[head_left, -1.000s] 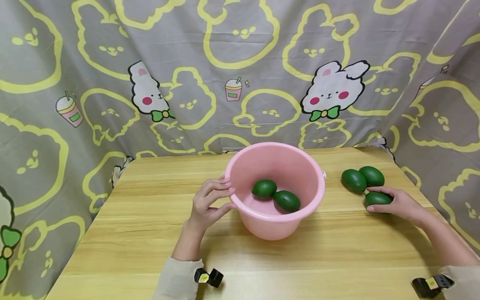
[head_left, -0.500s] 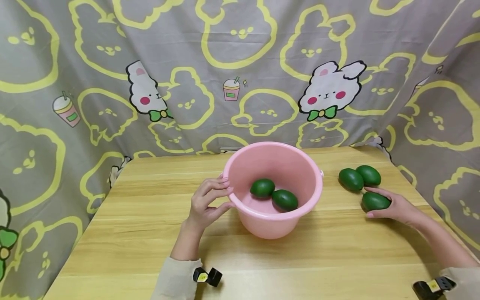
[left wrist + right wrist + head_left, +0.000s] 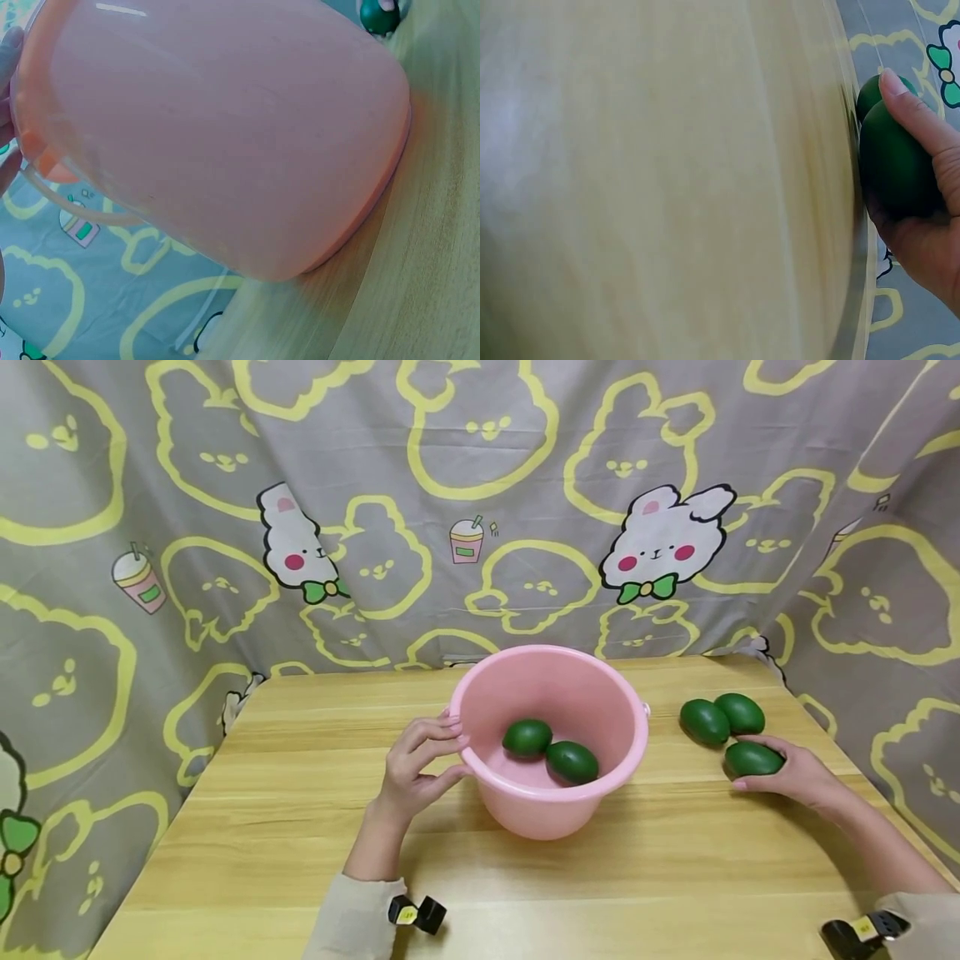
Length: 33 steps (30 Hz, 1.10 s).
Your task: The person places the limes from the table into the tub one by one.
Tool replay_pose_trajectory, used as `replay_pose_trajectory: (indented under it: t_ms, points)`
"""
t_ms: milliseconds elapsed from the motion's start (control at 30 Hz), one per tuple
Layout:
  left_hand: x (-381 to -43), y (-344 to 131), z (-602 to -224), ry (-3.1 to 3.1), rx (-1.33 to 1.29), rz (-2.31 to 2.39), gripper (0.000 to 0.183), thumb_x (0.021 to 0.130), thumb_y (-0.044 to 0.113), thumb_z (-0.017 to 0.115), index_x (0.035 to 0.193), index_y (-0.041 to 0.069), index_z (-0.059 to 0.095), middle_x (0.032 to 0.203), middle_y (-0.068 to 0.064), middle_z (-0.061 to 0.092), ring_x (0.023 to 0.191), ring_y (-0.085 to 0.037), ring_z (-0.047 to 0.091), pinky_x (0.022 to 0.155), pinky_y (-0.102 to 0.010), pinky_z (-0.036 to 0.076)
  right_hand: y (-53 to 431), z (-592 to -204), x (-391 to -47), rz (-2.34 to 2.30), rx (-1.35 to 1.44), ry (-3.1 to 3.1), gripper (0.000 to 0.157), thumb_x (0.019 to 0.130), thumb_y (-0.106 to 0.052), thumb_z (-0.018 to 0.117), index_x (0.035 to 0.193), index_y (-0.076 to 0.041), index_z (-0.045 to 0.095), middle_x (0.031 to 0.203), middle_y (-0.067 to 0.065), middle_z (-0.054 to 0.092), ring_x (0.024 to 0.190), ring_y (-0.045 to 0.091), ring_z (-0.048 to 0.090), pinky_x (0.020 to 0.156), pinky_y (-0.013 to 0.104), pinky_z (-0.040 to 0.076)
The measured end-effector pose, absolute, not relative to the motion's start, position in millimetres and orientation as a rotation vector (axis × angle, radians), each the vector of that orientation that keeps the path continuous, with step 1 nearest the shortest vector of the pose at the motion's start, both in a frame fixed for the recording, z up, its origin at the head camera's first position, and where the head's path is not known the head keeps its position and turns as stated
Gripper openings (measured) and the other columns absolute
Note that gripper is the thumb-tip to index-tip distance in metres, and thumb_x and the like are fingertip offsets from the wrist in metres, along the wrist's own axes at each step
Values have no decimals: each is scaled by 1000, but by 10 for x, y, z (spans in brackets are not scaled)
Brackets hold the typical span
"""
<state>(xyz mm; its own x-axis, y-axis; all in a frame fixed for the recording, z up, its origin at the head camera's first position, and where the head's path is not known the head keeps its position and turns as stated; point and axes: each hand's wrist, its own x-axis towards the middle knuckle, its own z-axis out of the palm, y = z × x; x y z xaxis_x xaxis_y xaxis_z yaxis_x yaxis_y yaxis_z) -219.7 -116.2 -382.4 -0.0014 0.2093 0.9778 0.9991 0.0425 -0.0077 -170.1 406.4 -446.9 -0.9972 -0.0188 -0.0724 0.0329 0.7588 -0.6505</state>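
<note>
A pink plastic bucket point(image 3: 543, 814) stands on the wooden table, two dark green oval fruits point(image 3: 573, 763) lying in its bottom. My left hand point(image 3: 408, 768) holds the bucket's left rim, fingertips at the edge and thumb lower on the outside. At the right, my right hand point(image 3: 806, 781) grips another green fruit point(image 3: 752, 759) between thumb and fingers, low over the tabletop. The right wrist view shows the thumb along this fruit point(image 3: 896, 161). Two more green fruits point(image 3: 705, 722) lie just behind it, side by side. The bucket's outer wall point(image 3: 225, 135) fills much of the left wrist view.
The wooden table point(image 3: 300, 827) reaches back to a grey patterned curtain point(image 3: 360, 552), which also hangs along both sides. A pale bucket handle point(image 3: 90, 214) shows in the left wrist view. A small black device point(image 3: 417, 914) sits at the left sleeve.
The right hand has shifted slightly on its fruit, the thumb now lower along the near side. The left hand and the bucket stay in place.
</note>
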Motion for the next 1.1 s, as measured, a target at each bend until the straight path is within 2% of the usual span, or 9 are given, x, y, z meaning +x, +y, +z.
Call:
replay_pose_trajectory:
  t_ms: [100,267,367,467,567,867,1100]
  points:
    - [-2194,-1170,-3830,-1386,-1326,-1067,32,83,23,73,91,-8,69,90,-21,62,96,-31,62,94,-45,55,4052,-4475,-1709,-1075,21,2858,75,77,-25,79,137,0,43,126,34,45,91,16,51,68,20,46]
    - [-2195,-1169,-3827,-1391,-1325,-1070,33,83,23,73,91,-9,69,90,-21,63,96,-31,62,93,-46,55,4037,-4448,-1688,-1114,25,2842,67,78,-24,78,134,-4,48,122,29,49,87,6,50,68,18,46]
    - [-2194,-1168,-3828,-1395,-1323,-1070,33,83,23,73,92,-8,69,90,-21,63,96,-32,62,93,-46,55,4037,-4433,-1667,-1163,20,2834,59,79,-22,77,130,-7,52,115,10,55,84,-1,50,67,16,47]
    - [-2191,-1169,-3831,-1397,-1320,-1071,33,83,23,73,92,-8,69,90,-21,63,96,-32,62,94,-45,55,4043,-4421,-1647,-1227,10,2818,51,81,-20,76,126,-9,55,105,-14,53,84,-3,50,67,16,48]
    - [-2192,-1168,-3832,-1397,-1321,-1070,33,83,23,73,92,-8,69,90,-21,63,96,-31,62,94,-45,55,4048,-4413,-1636,-1267,-1,2801,47,81,-19,75,123,-9,56,99,-24,51,84,-3,51,67,16,49]
    - [-2202,-1175,-3845,-1403,-1323,-1072,33,83,23,73,92,-8,69,90,-21,63,97,-31,62,94,-45,55,4027,-4388,-1651,-1206,-20,2827,48,81,-19,75,122,-5,54,98,-14,55,82,-1,52,65,18,49]
    - [-2209,-1174,-3853,-1401,-1327,-1071,33,83,23,73,92,-8,69,91,-21,63,97,-31,62,95,-44,55,3998,-4360,-1657,-1142,-22,2868,52,80,-22,76,125,-7,54,107,8,55,81,1,52,64,20,48]
